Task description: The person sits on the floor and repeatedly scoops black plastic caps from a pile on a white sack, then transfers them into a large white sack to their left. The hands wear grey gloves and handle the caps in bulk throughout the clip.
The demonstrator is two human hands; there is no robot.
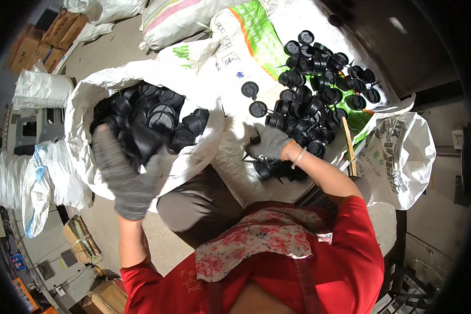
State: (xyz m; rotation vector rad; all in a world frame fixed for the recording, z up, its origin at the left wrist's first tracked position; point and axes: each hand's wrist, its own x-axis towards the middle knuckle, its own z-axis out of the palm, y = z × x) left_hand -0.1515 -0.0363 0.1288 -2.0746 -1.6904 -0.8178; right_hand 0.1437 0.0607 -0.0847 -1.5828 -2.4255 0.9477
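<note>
My left hand (127,176), in a grey knit glove and blurred, is over the near side of an open white woven sack (82,117). Its thumb and fingers are spread apart. Black round plastic caps (161,119) fill the sack's mouth, and a blurred black piece (143,141) shows just beyond the palm. My right hand (272,142), also gloved, is at the near left side of a loose pile of black caps (298,106). Its fingers curl beside a dark piece, but their grip is partly hidden. Two joined caps (253,98) lie apart from the pile.
The pile lies on white and green printed sacking (255,39). A wooden stick (349,145) leans at its right, beside a printed white sack (400,161). A striped full sack (176,23) lies beyond. Cardboard boxes (59,31) and stacked white sacks (43,90) stand left.
</note>
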